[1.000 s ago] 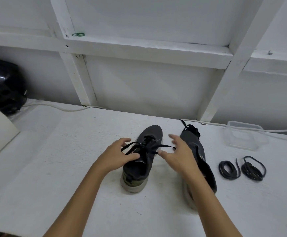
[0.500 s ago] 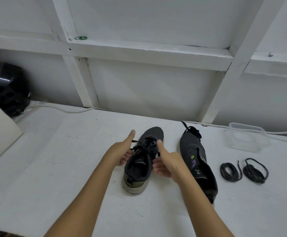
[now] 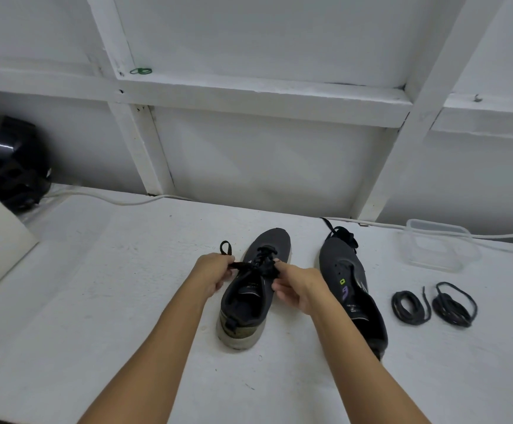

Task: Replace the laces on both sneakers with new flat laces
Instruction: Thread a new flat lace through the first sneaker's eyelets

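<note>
Black lace [image 3: 243, 265] runs taut between the two hands. The left hand [image 3: 211, 275] has its fingers curled round one end, a loop of it standing above the knuckles; the right hand [image 3: 295, 286] pinches the other end between thumb and forefinger at the knot. Both work over the left sneaker [image 3: 249, 295], which stands upright on the white table [image 3: 111, 301], heel toward the wearer. Just beside it lies the right sneaker [image 3: 351, 289], tilted on its side, its own lace loose at the toe. Two coiled laces [image 3: 432, 304] rest near it, apart from an unlidded clear plastic tub [image 3: 438, 246]. Judged risks: uneven pulling could slip the bow into a tight knot, or drag the light shoe across the table.
</note>
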Available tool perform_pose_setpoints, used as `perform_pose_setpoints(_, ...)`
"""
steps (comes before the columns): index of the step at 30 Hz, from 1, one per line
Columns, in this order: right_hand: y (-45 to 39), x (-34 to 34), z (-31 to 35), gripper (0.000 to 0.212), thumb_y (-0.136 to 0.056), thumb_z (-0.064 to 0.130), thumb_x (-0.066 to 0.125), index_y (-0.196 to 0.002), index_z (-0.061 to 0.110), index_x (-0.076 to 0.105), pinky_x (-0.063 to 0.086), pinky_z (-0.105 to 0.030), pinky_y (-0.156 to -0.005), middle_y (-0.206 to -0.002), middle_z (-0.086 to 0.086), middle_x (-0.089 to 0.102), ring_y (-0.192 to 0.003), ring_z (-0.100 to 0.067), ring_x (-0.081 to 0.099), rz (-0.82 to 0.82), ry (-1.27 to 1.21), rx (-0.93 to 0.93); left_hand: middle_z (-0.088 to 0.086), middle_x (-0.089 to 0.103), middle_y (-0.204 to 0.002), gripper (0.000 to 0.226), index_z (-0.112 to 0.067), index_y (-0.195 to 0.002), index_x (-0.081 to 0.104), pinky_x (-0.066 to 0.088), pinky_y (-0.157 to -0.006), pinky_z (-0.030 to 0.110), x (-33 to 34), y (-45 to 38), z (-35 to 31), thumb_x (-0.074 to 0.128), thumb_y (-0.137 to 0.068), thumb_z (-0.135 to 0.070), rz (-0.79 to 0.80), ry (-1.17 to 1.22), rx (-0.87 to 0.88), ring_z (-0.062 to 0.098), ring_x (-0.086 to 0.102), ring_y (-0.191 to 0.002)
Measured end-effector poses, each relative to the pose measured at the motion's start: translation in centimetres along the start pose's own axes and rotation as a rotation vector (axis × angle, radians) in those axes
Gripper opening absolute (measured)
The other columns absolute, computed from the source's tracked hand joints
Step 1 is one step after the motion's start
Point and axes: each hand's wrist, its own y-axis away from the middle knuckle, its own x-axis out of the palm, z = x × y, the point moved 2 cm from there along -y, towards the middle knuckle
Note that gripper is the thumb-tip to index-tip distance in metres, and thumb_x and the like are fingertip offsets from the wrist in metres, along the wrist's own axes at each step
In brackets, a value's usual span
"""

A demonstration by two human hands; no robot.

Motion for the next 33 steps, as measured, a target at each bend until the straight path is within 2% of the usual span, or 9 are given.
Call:
perform_pose_setpoints(4,-0.2,-0.3,0.7,0.011,-0.092,0.004,0.071,-0.081,0.003,0.068,0.056,-0.025,-0.055,-0.069,-0.009,0.073,-0.061,-0.016,0.069,-0.033,-0.060,-0.097,0.000,0.074,-0.093,0.006,-0.013,-0.095,0.069,0.042,-0.059,0.022,-0.1,0.3,-0.5,0.063,-0.095,-0.014,-0.016,0.104,0.182,0.011,0.065,-0.084)
perform_pose_setpoints(10,0.9,0.4,1.8,0.014,-0.096,0.009,0.066,-0.086,0.009,0.076,0.056,-0.019,-0.060,-0.073,-0.001,0.075,-0.071,-0.011,0.072,-0.011,-0.138,-0.403,0.002,0.073,-0.080,0.012,-0.009,-0.104,0.073,0.058,-0.070,0.023,0.3,1.7,-1.8,0.064,-0.095,-0.006,0.182,0.379,0.450,0.012,0.071,-0.079)
perform_pose_setpoints(15,1.6,2.0,3.8,0.031,-0.103,0.007,0.053,-0.093,0.023,0.077,0.052,-0.019,-0.057,-0.064,0.010,0.067,-0.060,-0.007,0.065,0.099,-0.009,-0.498,-0.010,0.074,-0.082,0.023,-0.029,-0.108,0.075,0.057,-0.078,0.022,1.0,2.8,-2.5,0.065,-0.095,-0.012,0.224,0.124,0.609,0.004,0.068,-0.080)
perform_pose_setpoints(18,1.4,2.4,4.2,0.024,-0.100,0.003,0.054,-0.104,0.015,0.074,0.056,-0.022,-0.062,-0.071,0.005,0.076,-0.061,-0.008,0.070,0.113,0.023,-0.475,-0.008,0.077,-0.089,0.023,-0.034,-0.104,0.073,0.055,-0.074,0.014,1.3,3.6,-2.5,0.071,-0.091,-0.015,0.201,0.043,0.671,0.006,0.072,-0.083)
perform_pose_setpoints(21,1.2,2.2,3.9,0.015,-0.094,0.005,0.065,-0.094,0.015,0.076,0.060,-0.031,-0.072,-0.076,-0.003,0.078,-0.069,-0.015,0.075,0.059,0.037,-0.477,-0.010,0.076,-0.084,0.014,-0.030,-0.091,0.074,0.051,-0.068,0.009,1.3,3.9,-2.5,0.077,-0.086,-0.018,0.096,-0.011,0.699,0.004,0.072,-0.080)
perform_pose_setpoints(24,1.1,2.3,3.3,0.028,-0.096,0.005,0.062,-0.080,0.020,0.079,0.059,-0.028,-0.069,-0.071,-0.002,0.076,-0.067,-0.011,0.071,0.092,0.053,-0.509,-0.014,0.076,-0.085,0.013,-0.032,-0.089,0.078,0.050,-0.071,0.007,1.5,3.9,-2.4,0.077,-0.086,-0.020,0.075,-0.050,0.709,-0.001,0.071,-0.082)
perform_pose_setpoints(28,1.0,2.2,3.0,0.027,-0.098,0.004,0.056,-0.089,0.015,0.078,0.059,-0.030,-0.074,-0.074,-0.001,0.074,-0.074,-0.012,0.070,0.254,0.024,-0.480,-0.019,0.074,-0.085,0.023,-0.043,-0.084,0.076,0.049,-0.074,0.006,1.6,4.2,-2.6,0.079,-0.084,-0.020,0.004,-0.101,0.785,-0.005,0.067,-0.084)
perform_pose_setpoints(31,1.2,2.1,2.9,0.014,-0.084,0.012,0.066,-0.093,0.007,0.076,0.057,-0.029,-0.068,-0.081,-0.008,0.072,-0.076,-0.018,0.071,0.432,-0.116,-0.389,-0.015,0.072,-0.082,0.028,-0.044,-0.084,0.075,0.046,-0.072,0.006,1.6,4.5,-2.9,0.079,-0.083,-0.016,-0.058,-0.175,0.882,-0.006,0.065,-0.082)
perform_pose_setpoints(33,1.0,2.1,2.8,0.015,-0.090,0.020,0.073,-0.094,0.005,0.075,0.058,-0.030,-0.071,-0.081,-0.008,0.070,-0.077,-0.019,0.069,0.430,-0.117,-0.383,-0.017,0.071,-0.080,0.028,-0.044,-0.082,0.073,0.046,-0.068,0.006,1.6,4.6,-3.0,0.078,-0.083,-0.017,-0.055,-0.223,0.922,-0.006,0.064,-0.079)
